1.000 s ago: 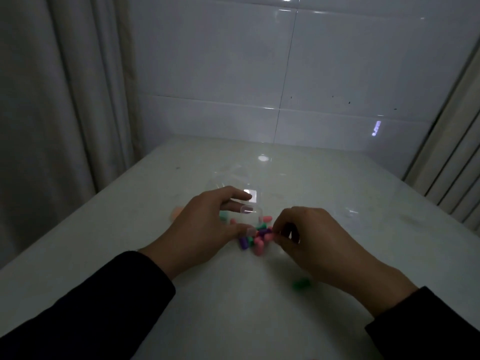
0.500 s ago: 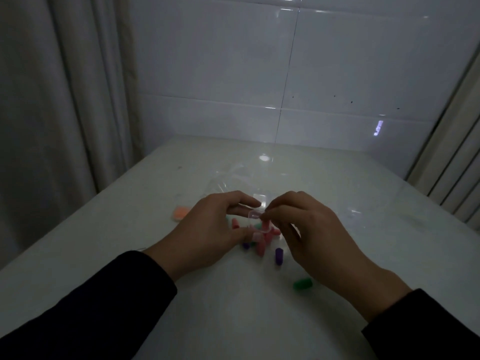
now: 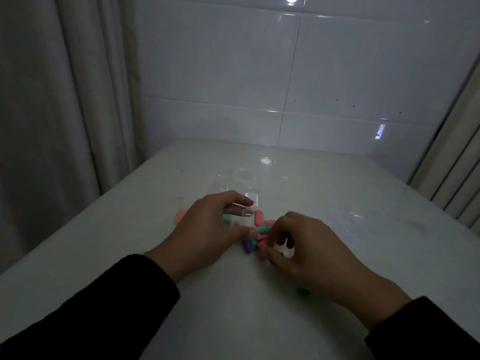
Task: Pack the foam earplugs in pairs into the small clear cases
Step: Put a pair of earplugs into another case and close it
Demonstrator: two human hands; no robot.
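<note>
— Dim all over, greyish, colours muted. Where is the light?

— Overhead: a bright spot glares on the tiled wall [image 3: 337, 74] at twelve o'clock, and a paler one on the glossy table [image 3: 266, 160].

— Sharpness?

— Soft and grainy. The right hand [image 3: 309, 245] smears at its fingertips. Lines bow at three o'clock; the sleeves [image 3: 85, 307] go nearly black.

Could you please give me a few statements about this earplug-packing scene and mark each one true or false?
1. The left hand holds a small clear case. True.
2. A pink earplug is inside that case. True.
3. The right hand rests flat and open on the table. False: its fingers are curled, reaching into the loose earplugs.
4. An orange earplug lies beyond the left hand. True.
5. The table is made of dark wood. False: it is pale and glossy.
</note>
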